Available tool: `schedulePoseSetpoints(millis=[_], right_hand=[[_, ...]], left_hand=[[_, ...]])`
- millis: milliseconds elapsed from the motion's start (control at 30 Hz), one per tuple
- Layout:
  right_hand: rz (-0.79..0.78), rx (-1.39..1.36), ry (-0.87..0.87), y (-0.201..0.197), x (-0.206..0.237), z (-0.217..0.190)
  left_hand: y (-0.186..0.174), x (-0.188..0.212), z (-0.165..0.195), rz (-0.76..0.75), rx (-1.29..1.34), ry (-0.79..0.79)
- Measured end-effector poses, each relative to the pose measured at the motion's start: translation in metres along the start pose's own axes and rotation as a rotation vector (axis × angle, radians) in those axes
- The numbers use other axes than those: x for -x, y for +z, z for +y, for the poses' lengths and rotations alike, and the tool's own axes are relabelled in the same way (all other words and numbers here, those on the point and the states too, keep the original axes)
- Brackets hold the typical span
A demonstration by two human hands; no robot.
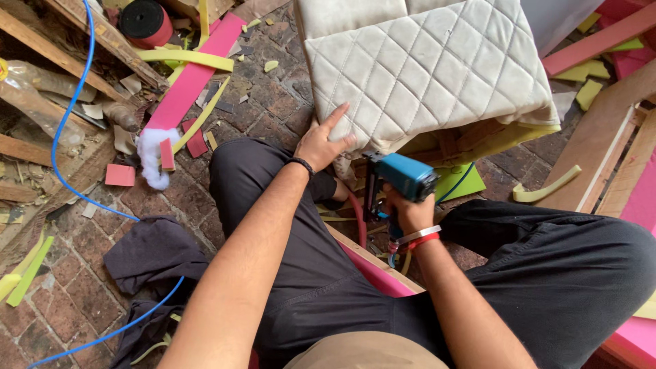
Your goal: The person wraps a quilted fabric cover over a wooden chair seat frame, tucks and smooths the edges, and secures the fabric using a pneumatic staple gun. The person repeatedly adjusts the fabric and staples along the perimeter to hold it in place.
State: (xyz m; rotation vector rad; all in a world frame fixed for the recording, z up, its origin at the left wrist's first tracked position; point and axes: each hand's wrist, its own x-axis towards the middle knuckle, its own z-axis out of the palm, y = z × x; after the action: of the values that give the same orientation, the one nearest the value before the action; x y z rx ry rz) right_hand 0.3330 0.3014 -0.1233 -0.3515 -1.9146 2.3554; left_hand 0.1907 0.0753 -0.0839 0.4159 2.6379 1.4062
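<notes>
A cream quilted upholstered cushion [424, 65] stands on the brick floor in front of me. My left hand [322, 142] presses flat against its lower left edge, fingers spread, a dark band on the wrist. My right hand [410, 208] grips a teal pneumatic staple gun [403, 176], its nose pointing at the cushion's bottom edge where the fabric folds under. Red and white bands circle my right wrist. I sit with black-trousered legs on either side.
A blue air hose [65, 116] loops across the floor at left. Pink and yellow foam strips [195, 72], wood planks, a red tape roll [145, 22] and a dark cloth [154, 256] litter the bricks. Wooden boards [601, 150] lie at right.
</notes>
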Motion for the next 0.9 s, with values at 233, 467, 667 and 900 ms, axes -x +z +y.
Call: schedulePoseSetpoints(millis=[233,467,667,900], right_hand=[[0.030,-0.337,0.452,-0.029,-0.021,-0.023],[-0.130,-0.685,0.612,-0.042,-0.044,0.032],[-0.304,-0.855,0.566,-0.053,-0.045,0.043],[-0.163,-1.000,0.376,-0.053,-0.039,0.001]], left_hand=[[0.026,-0.010,0.037,-0.005,-0.730,-0.134],[0.049,-0.009,0.028,0.083,-0.948,0.046],[0.046,-0.009,0.024,0.140,-0.888,0.090],[0.042,0.003,0.068,0.053,-0.742,0.038]])
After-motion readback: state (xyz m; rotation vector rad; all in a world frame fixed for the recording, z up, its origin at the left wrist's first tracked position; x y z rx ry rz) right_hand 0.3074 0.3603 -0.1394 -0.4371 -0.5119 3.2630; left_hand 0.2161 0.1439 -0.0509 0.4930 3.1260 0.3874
